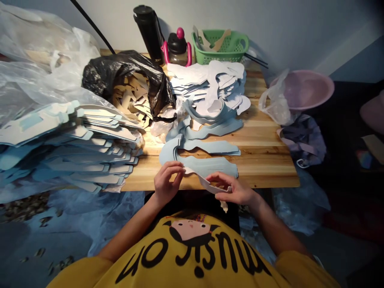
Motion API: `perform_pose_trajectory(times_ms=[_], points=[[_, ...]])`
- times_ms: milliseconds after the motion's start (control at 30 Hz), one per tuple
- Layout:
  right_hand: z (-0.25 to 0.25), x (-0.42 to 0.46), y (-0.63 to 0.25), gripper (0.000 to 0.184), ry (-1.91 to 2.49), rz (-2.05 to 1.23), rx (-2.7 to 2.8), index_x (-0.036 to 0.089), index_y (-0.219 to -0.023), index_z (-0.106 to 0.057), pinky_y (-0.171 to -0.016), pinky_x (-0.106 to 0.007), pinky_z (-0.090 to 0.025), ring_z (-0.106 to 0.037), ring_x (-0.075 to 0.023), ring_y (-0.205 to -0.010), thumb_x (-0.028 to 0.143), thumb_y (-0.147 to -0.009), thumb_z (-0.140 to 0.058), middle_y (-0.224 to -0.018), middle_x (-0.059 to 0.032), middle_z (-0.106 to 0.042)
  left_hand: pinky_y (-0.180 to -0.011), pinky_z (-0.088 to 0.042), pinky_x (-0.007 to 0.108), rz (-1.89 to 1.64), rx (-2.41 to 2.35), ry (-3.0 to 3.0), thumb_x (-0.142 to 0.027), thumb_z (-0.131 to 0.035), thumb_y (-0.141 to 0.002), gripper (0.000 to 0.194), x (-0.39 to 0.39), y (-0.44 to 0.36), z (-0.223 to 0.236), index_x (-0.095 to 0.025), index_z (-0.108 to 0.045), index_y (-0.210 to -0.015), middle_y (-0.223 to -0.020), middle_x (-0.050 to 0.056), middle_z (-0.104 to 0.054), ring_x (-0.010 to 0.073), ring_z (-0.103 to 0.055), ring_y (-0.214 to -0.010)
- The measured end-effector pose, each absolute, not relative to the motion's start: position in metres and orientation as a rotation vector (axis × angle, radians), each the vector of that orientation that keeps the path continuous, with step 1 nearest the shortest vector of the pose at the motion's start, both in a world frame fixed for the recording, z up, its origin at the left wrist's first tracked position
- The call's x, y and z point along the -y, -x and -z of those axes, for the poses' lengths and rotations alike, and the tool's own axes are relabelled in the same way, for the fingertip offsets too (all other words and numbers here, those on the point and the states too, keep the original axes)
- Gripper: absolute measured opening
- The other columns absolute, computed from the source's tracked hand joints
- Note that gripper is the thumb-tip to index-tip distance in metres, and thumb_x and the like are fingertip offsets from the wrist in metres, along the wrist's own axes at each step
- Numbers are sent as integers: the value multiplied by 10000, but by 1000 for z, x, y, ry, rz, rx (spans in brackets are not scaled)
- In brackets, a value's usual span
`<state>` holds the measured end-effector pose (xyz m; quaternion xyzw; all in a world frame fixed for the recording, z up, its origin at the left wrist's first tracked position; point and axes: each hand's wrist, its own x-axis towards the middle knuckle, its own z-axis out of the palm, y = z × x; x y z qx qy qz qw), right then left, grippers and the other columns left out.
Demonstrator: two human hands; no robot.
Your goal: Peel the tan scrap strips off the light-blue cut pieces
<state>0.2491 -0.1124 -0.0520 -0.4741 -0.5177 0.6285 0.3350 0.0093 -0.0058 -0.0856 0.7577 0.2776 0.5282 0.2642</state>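
Note:
A narrow, curved whitish cut piece (206, 184) is stretched between my two hands at the table's front edge. Its left end is pinched in the fingertips of my left hand (168, 181). My right hand (237, 191) is closed around the other end, thumb below and fingers above. Beneath the right fingers dangles a small pale scrap (224, 206); whether it is attached to the piece I cannot tell. Just behind my hands lie curved light-blue cut pieces (210, 165) in overlapping piles. Farther back is a heap of white cut pieces (207, 82).
Tall stacks of blue-and-white pieces (99, 146) cover the left side. Behind them a black plastic bag (120, 66) holds tan offcuts (132, 96). Along the wall stand a black bottle (148, 34), a pink-handled cup (177, 48) and a green basket (220, 54). A pink basin (309, 90) is at right.

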Motion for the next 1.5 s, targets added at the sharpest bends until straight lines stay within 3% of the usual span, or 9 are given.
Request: perform_pose_trajectory(times_ms=[133, 233, 300, 400, 567, 833, 1167, 1333, 1500], points=[[56, 122, -220, 373, 1280, -1279, 1448, 264, -1301, -520, -737, -263, -556, -661, -140, -855, 164, -941, -513, -1140, -57, -672, -794, -557, 295, -1496, -838, -1805, -151, -669, -868, 68, 6, -12, 89, -199, -636, -903, -939, 43, -668, 156, -663, -880], [61, 125, -204, 417, 1300, -832, 1643, 248, -1331, -518, -915, -344, -536, -627, -193, -1034, 114, -939, -470, -1141, -88, -628, -723, -557, 238, -1434, -854, -1574, -191, -699, -852, 102, 9, -12, 87, -195, -615, -910, -950, 39, -639, 141, -653, -868], [61, 127, -198, 463, 1293, -689, 1712, 217, -1384, -485, -979, -394, -512, -582, -241, -1130, 200, -926, -549, -1203, -126, -573, -638, -549, 196, -1353, -852, -1432, -222, -710, -847, 156, 12, -12, 83, -195, -590, -943, -1010, 40, -620, 112, -652, -796], [58, 128, -192, 579, 1241, -750, 1729, 176, -1432, -457, -965, -419, -524, -572, -277, -1142, 387, -910, -595, -1263, -158, -533, -648, -572, 209, -1258, -889, -1274, -281, -715, -847, 220, 18, -13, 79, -196, -538, -948, -1141, 53, -589, 81, -666, -712], [59, 124, -182, 334, 1277, -807, 1572, 250, -1283, -614, -842, -340, -562, -656, -200, -978, 235, -981, -472, -1147, -95, -652, -717, -593, 248, -1231, -962, -1204, -327, -722, -843, 254, 19, -11, 80, -184, -519, -896, -1268, 95, -589, 108, -713, -744], [70, 123, -181, 184, 1268, -728, 1464, 250, -1048, -741, -782, -317, -567, -710, -192, -864, 219, -939, -596, -951, -57, -754, -725, -592, 261, -1363, -946, -1327, -232, -786, -761, 173, 11, 0, 77, -164, -626, -762, -856, 25, -681, 136, -697, -756], [77, 130, -183, 258, 1560, -730, 1222, 268, -1163, -710, -760, -313, -564, -692, -207, -860, 276, -941, -578, -992, -66, -739, -768, -543, 280, -1497, -1079, -1528, -126, -707, -751, 118, 4, 6, 77, -171, -600, -730, -838, 15, -611, 135, -633, -808], [70, 135, -197, 307, 1441, -784, 1401, 263, -1145, -724, -705, -310, -529, -641, -182, -796, 251, -965, -475, -925, -60, -668, -752, -523, 278, -1437, -1133, -1538, -116, -656, -729, 121, 5, 5, 79, -176, -557, -693, -831, 10, -585, 137, -611, -790], [61, 144, -222, 557, 1462, -777, 1725, 222, -1317, -609, -747, -339, -512, -624, -226, -878, 412, -809, -738, -1041, -89, -633, -630, -499, 223, -1129, -1138, -1550, -159, -605, -747, 42, 2, 6, 78, -173, -629, -778, -767, 8, -627, 120, -599, -686]])
